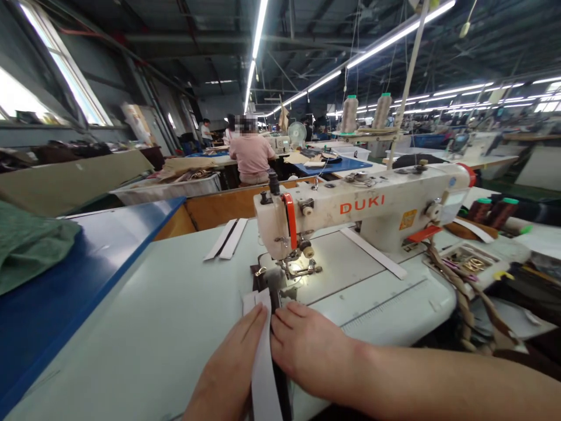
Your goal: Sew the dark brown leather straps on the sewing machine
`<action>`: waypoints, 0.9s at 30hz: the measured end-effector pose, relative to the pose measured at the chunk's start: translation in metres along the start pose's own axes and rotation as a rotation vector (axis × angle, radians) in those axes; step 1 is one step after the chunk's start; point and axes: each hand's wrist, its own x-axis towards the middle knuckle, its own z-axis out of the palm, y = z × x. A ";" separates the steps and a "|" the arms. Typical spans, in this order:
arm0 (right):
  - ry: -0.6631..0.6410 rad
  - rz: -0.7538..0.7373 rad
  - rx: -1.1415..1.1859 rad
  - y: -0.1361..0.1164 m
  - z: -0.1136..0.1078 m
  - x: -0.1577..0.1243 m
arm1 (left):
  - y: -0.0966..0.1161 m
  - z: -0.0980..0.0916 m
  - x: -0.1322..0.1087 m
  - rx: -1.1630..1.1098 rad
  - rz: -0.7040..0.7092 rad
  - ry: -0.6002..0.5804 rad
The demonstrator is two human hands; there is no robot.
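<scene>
A long white strip [265,380] runs toward me over a dark strip [281,390] on the pale sewing table. My left hand [234,356] is closed, its fingers pressed together along the white strip's left side and upper end. From the right, my right hand [307,342] bears on the dark strip with curled fingers; its fingertips are partly hidden. Just beyond both hands, the presser foot [294,270] of the white sewing machine [324,204] is lit by its lamp. The strips' upper ends lie slightly left of and in front of the foot.
Two white strips [227,238] lie left of the machine head, and another white strip [374,253] rests under its arm. A small parts tray [471,260] sits at right. Blue table [100,251] with green cloth [33,242] stands left. A person in pink [252,153] sits ahead.
</scene>
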 end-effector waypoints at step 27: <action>0.445 0.087 0.058 0.000 0.062 -0.037 | 0.008 0.010 0.029 0.175 0.200 -0.068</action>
